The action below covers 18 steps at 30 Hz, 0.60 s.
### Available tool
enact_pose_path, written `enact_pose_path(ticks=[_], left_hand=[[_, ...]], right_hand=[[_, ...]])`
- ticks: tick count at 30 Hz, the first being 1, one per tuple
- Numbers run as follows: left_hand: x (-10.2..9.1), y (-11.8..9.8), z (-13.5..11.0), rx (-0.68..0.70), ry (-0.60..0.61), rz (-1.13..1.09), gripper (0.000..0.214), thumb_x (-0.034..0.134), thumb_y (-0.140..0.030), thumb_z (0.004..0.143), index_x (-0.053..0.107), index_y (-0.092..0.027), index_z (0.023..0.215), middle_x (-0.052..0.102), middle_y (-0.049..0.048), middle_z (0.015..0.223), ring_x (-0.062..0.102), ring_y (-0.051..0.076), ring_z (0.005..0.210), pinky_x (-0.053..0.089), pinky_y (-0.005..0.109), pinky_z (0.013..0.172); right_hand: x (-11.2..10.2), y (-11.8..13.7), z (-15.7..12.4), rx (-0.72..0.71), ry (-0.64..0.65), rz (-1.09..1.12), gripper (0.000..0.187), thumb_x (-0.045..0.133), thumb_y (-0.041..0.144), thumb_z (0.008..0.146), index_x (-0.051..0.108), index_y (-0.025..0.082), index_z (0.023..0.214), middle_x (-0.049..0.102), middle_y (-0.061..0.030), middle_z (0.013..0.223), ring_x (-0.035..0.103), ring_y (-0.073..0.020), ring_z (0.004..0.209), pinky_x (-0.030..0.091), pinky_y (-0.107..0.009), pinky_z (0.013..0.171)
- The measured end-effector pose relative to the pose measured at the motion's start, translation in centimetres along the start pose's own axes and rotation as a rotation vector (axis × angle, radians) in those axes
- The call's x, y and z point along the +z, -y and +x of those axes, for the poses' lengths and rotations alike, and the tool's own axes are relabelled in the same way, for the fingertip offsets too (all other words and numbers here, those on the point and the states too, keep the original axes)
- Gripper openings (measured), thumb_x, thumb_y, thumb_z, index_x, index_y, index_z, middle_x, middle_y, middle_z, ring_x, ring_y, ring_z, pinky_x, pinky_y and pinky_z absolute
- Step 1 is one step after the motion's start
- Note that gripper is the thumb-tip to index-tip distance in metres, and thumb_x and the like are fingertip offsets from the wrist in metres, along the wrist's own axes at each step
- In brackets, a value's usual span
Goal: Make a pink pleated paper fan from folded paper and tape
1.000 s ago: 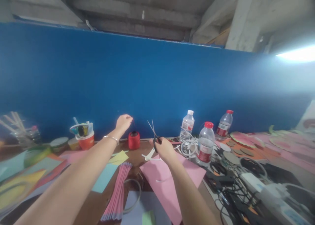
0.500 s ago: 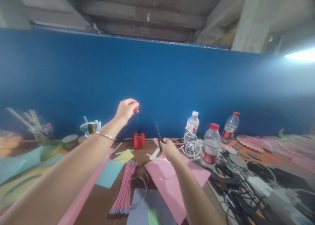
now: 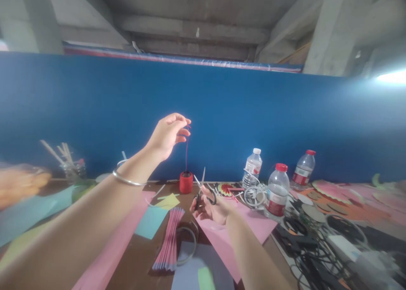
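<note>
High in front of the blue panel, my left hand [image 3: 171, 133] pinches the end of a red thread [image 3: 187, 154]. The thread runs straight down to a red spool [image 3: 186, 183] standing on the table. My right hand [image 3: 212, 209] holds a pair of scissors [image 3: 201, 188] by dark handles. Its blades are spread and point upward, just right of the spool and apart from the thread. Under the right hand lies a pink paper sheet [image 3: 250, 218]. Nearer me, a pleated pink paper strip [image 3: 171, 239] rests on the brown table [image 3: 133, 256].
Three plastic bottles, one of them a red-capped bottle [image 3: 277, 192], stand right of the scissors. Tangled black cables [image 3: 314, 247] fill the right side. A jar with sticks [image 3: 72, 167] stands at the left back. The blue panel [image 3: 222, 116] closes off the back.
My left hand has risen, drawing out a longer length of thread above the spool. The scissors in my right hand have opened wider, and that hand has turned. The view has tilted slightly.
</note>
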<state>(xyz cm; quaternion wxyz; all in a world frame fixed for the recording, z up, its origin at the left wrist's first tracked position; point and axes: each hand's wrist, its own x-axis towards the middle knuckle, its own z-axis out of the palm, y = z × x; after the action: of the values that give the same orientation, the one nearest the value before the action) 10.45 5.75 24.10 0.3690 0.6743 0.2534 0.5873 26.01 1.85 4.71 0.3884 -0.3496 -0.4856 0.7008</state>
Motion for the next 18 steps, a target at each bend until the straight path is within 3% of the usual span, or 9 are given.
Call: enact_pose_path(ticks=[2, 8, 13, 18], left_hand=[[-0.2, -1.2, -0.6, 0.011, 0.012, -0.069, 0.002, 0.049, -0.018, 0.073, 0.049, -0.017, 0.071, 0.063, 0.0027, 0.082, 0.058, 0.009, 0.061, 0.043, 0.02, 0.051], [-1.0, -3.8, -2.6, 0.186, 0.013, -0.115, 0.005, 0.048, -0.017, 0.075, 0.048, -0.018, 0.069, 0.061, -0.0004, 0.07, 0.059, 0.01, 0.064, 0.047, 0.021, 0.059], [-1.9, -5.6, -4.5, 0.255, 0.005, -0.14, 0.008, 0.048, -0.015, 0.076, 0.05, -0.02, 0.069, 0.06, -0.0005, 0.071, 0.057, 0.009, 0.062, 0.047, 0.02, 0.057], [-2.9, -7.4, -7.5, 0.32, 0.065, -0.16, 0.014, 0.043, -0.01, 0.079, 0.053, -0.018, 0.073, 0.061, 0.0004, 0.072, 0.058, 0.009, 0.063, 0.047, 0.021, 0.057]], right_hand=[[0.5, 0.0, -0.1, 0.034, 0.106, 0.035, 0.061, 0.034, 0.069, 0.075, 0.058, 0.013, 0.082, 0.063, -0.007, 0.08, 0.059, -0.0118, 0.065, 0.041, -0.02, 0.058], [1.8, -0.4, 0.5, 0.057, 0.253, 0.066, 0.076, 0.025, 0.078, 0.071, 0.058, 0.011, 0.083, 0.064, -0.0091, 0.077, 0.059, -0.013, 0.062, 0.038, -0.021, 0.053], [2.2, -1.2, 1.6, 0.034, 0.315, 0.106, 0.081, 0.022, 0.081, 0.068, 0.058, 0.01, 0.082, 0.063, -0.01, 0.076, 0.056, -0.0127, 0.055, 0.036, -0.023, 0.05], [4.1, -1.4, 1.6, -0.042, 0.333, 0.16, 0.081, 0.019, 0.081, 0.069, 0.059, 0.011, 0.076, 0.061, -0.0067, 0.069, 0.05, -0.0097, 0.049, 0.034, -0.022, 0.049]])
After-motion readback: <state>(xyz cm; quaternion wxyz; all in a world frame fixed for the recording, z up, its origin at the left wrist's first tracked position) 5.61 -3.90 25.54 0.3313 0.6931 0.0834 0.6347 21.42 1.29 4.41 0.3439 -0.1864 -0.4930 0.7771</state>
